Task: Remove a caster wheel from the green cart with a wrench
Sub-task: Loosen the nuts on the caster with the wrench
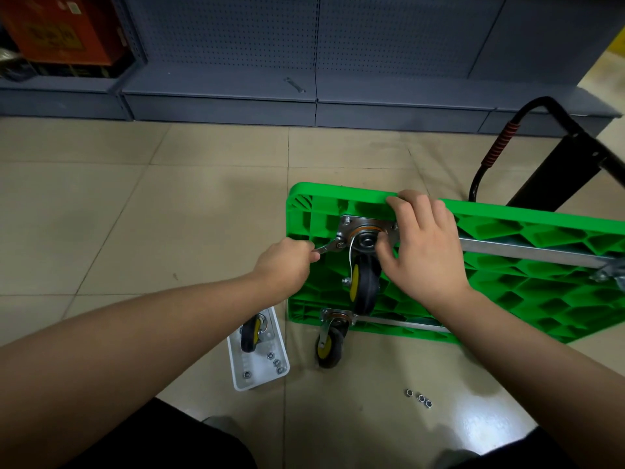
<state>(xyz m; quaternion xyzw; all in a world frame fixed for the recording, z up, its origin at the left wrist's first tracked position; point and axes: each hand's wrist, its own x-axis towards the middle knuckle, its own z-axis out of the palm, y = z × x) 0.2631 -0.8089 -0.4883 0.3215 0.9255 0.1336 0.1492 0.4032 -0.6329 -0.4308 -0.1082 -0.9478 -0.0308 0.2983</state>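
The green cart lies upside down on the tiled floor, its ribbed underside facing me. A black caster wheel with a yellow hub stands on a metal mounting plate near the cart's far left corner. My left hand grips a silver wrench whose head sits on a nut at the plate's left corner. My right hand lies over the plate's right side, fingers curled over the cart's far edge and thumb by the swivel. A second caster is mounted at the near left corner.
A white tray by my left forearm holds a loose caster and several nuts. Three nuts lie on the floor near me. The cart's black handle is at the right. Another wrench lies on the grey shelf base.
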